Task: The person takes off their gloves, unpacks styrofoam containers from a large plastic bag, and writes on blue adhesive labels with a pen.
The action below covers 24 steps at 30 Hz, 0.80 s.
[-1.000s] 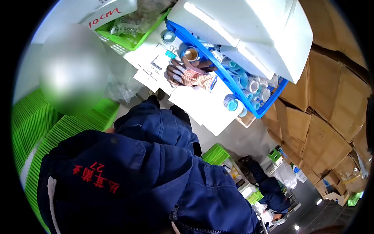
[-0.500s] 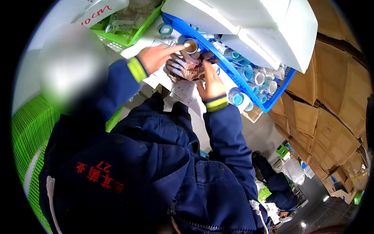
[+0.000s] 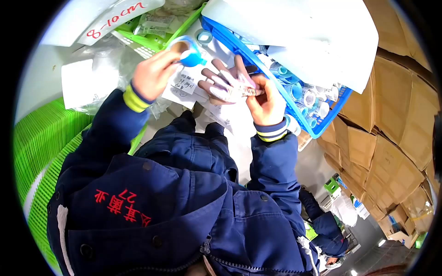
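Note:
A roll of blue tape [image 3: 189, 56] with a brown core is held up by my left hand [image 3: 154, 76], its fingers closed on the roll's near side. To the right, my right hand [image 3: 268, 103] pinches the cuff end of a pale glove [image 3: 225, 85] with dark fingertips. The glove's fingers are spread and point up and to the left, over papers. Handwritten paper [image 3: 184, 83] lies below the tape. Just beyond the glove stands a blue basket [image 3: 284, 93] of tape rolls and clear-and-blue cylinders.
A green basket [image 3: 138, 45] with plastic packets stands at the upper left, near a white box marked 8-10cm [image 3: 110, 23]. White foam-like containers [image 3: 304, 32] overhang the blue basket. Cardboard boxes [image 3: 396, 106] line the right. Another person [image 3: 324, 227] is at the lower right.
My left hand has taken hold of the tape roll and lifted it up and left. My right hand has moved right and now pinches the glove. The blurred round shape at left is gone.

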Available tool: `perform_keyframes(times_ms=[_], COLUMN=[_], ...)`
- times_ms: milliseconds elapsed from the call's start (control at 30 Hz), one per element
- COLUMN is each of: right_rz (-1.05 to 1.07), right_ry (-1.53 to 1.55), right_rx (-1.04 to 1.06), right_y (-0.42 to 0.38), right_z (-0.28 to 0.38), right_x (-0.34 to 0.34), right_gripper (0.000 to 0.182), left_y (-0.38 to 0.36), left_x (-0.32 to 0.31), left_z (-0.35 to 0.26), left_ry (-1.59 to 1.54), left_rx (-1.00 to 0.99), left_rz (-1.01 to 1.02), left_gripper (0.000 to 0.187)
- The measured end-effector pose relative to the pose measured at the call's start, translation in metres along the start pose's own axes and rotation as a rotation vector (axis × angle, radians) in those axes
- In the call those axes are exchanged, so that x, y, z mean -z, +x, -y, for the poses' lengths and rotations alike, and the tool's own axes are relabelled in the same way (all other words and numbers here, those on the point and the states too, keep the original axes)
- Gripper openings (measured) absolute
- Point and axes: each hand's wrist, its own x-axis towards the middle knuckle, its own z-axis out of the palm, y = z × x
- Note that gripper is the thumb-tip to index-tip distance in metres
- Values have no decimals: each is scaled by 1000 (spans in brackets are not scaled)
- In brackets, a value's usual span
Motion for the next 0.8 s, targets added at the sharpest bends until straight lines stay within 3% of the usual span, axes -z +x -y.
perform_keyframes(times_ms=[33,100,167,200,233,300,333,433,500,567,633,700,733,800], right_rz=[-21,-7,-32,-16,-66,145,184,251,203,93,46,8,47,-62], right_ry=[16,12,295,222,-36,-225,-453,-744,-639,-587,-387,-61,-135,-91], right_rx=[17,30,-35,14,136,145,146,101,86,99,28,124,214,188], right_y=[11,36,58,63,65,51,37,-1,-7,2,19,39,47,39], right_z=[10,11,11,14,14,0,-16,-44,-75,-53,-28,-10,-4,7], right_x=[-5,-23,-48,-50,-50,-49,-58,-86,-94,-78,-68,-61,-48,-28], right_gripper=[35,40,48,56,55,53,42,34,27,15,30,49,62,50], left_y=[-17,-49,-74,-86,-92,-109,-113,-121,-124,-122,-121,-113,-111,-111], left_x=[8,26,27,25,23,17,15,3,1,2,1,-2,-5,-14], left_z=[6,21,37,36,30,31,28,25,24,21,17,14,13,14], left_ry=[-147,-364,-471,-524,-555,-672,-709,-755,-775,-789,-733,-772,-782,-806], left_rx=[110,433,570,693,771,778,781,790,779,757,701,662,664,680], left_rz=[-48,44,106,118,143,198,240,294,331,371,375,435,470,493], left_gripper=[14,14,15,15,15,16,16,15,15,11,10,10,10,9])
